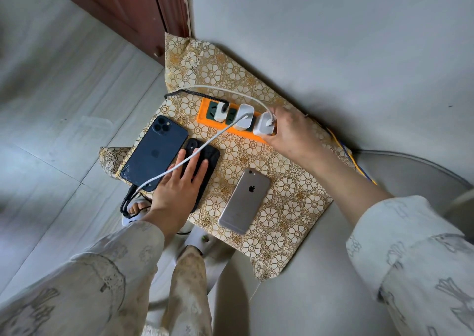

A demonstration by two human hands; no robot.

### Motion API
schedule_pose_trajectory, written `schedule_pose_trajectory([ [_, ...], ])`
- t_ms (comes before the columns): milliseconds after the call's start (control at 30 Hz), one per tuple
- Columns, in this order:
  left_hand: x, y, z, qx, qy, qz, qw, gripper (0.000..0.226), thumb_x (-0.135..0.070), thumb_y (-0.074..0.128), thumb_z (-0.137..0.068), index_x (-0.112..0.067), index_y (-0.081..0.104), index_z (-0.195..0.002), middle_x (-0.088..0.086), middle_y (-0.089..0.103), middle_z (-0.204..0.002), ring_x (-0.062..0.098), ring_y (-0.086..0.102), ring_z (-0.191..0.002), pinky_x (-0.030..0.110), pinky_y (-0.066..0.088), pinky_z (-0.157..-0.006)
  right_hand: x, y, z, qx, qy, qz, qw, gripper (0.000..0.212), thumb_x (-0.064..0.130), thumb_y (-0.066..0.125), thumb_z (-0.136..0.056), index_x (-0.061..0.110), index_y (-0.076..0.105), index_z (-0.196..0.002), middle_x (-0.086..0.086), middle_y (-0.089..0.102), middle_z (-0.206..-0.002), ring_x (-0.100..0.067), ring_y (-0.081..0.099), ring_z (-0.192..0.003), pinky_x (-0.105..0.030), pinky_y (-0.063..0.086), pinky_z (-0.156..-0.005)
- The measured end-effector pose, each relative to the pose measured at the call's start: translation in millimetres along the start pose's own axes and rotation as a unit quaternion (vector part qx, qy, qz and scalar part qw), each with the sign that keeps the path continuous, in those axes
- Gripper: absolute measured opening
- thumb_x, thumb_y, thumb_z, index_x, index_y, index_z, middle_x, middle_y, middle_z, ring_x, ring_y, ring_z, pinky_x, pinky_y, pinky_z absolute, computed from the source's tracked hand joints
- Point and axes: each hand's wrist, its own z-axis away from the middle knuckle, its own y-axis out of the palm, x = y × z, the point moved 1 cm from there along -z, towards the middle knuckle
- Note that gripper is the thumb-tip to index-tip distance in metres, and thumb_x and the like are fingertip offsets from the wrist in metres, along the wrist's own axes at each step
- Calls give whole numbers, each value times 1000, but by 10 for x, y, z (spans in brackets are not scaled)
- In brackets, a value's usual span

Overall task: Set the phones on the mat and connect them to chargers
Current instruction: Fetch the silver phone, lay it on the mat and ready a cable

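Observation:
Three phones lie face down on the gold flower-patterned mat point(289, 194): a dark blue phone point(154, 153) at the left, a black phone point(205, 156) beside it, and a rose-gold phone point(245, 199) toward the front. My left hand point(179, 181) rests flat on the black phone, fingers spread. A white cable point(205, 146) runs from the middle charger point(243, 117) over my left hand to the blue phone's lower end. My right hand point(289, 128) grips the right white charger point(264, 124) on the orange power strip point(205, 115). A third charger point(220, 111) has a black cable point(184, 93).
The mat covers a small table against a grey wall point(333, 40). A dark wooden door point(133, 10) stands at the back left. Grey tiled floor point(64, 104) lies to the left. My feet point(136, 207) show below the table edge. A round grey seat point(410, 171) is at right.

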Motion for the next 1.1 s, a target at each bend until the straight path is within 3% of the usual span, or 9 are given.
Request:
schedule_pose_trajectory([
  [200, -8, -89, 49, 32, 15, 35, 999, 86, 8, 43, -82, -18, -12, -144, 7, -24, -153, 26, -19, -142, 41, 3, -119, 66, -67, 6, 82, 84, -56, 992, 61, 15, 66, -80, 11, 39, -134, -12, 50, -132, -26, 48, -119, -27, 37, -92],
  [300, 7, -156, 183, 53, 52, 67, 995, 81, 9, 38, -81, -17, -4, -145, 8, -17, -155, 22, -16, -143, 35, -3, -116, 187, -225, 72, 91, 132, -183, 970, 57, 12, 50, -89, 19, 29, -142, -4, 40, -145, -18, 59, -100, -22, 49, -81],
  [433, 90, -334, 400, 37, 64, 151, 986, 61, -2, 38, -90, -17, 14, -144, 4, 6, -157, 19, 7, -144, 32, 24, -112, 550, -406, 46, 86, 131, -201, 967, 45, 25, 35, -98, 18, 30, -142, -4, 38, -147, -19, 55, -113, -25, 44, -88],
  [500, 163, -442, 508, 12, 76, 187, 979, 52, -8, 38, -93, -17, 24, -141, 3, 22, -153, 21, 26, -139, 34, 37, -103, 767, -428, -21, 100, 114, -157, 976, 43, 30, 31, -99, 16, 35, -139, -7, 48, -138, -12, 61, -80, -17, 45, -63],
  [600, 328, -608, 650, -77, 105, 239, 962, 39, -11, 39, -93, -17, 44, -130, 4, 50, -135, 25, 54, -115, 40, 49, -86, 995, -434, -151, 81, 111, -126, 982, 33, 27, 37, -97, 14, 53, -123, -1, 61, -119, -10, 60, -68, -19, 49, -60],
  [700, 535, -781, 739, -165, 95, 284, 940, 28, -13, 42, -93, -14, 58, -116, 8, 64, -110, 31, 63, -92, 42, 53, -70, 1169, -390, -270, 60, 99, -127, 985, 30, 26, 43, -95, 9, 63, -110, 2, 67, -102, -4, 42, -46, -13, 36, -39],
  [833, 813, -986, 713, -245, 27, 357, 901, 24, -11, 44, -93, -10, 61, -108, 11, 65, -101, 31, 63, -84, 45, 53, -72, 1365, -372, -267, 32, 121, -181, 976, 22, 25, 59, -87, 7, 63, -99, -8, 65, -97, -18, 56, -65, -37, 51, -69],
  [1000, 970, -1224, 477, -206, 11, 348, 914, 41, -9, 41, -93, -10, 39, -134, 14, 46, -133, 31, 49, -118, 37, 39, -97, 1388, -459, 46, -41, 111, -246, 962, 24, 24, 66, -81, 14, 48, -70, 7, 48, -65, 1, 46, -53, -17, 41, -55],
  [1100, 879, -1377, 254, -158, 55, 322, 932, 57, -10, 42, -93, -16, 18, -144, 10, 26, -151, 26, 26, -138, 37, 24, -112, 1349, -514, 290, -80, 97, -254, 959, 29, 22, 65, -83, 6, 51, -63, -4, 53, -63, -14, 47, -59, -32, 40, -61],
])
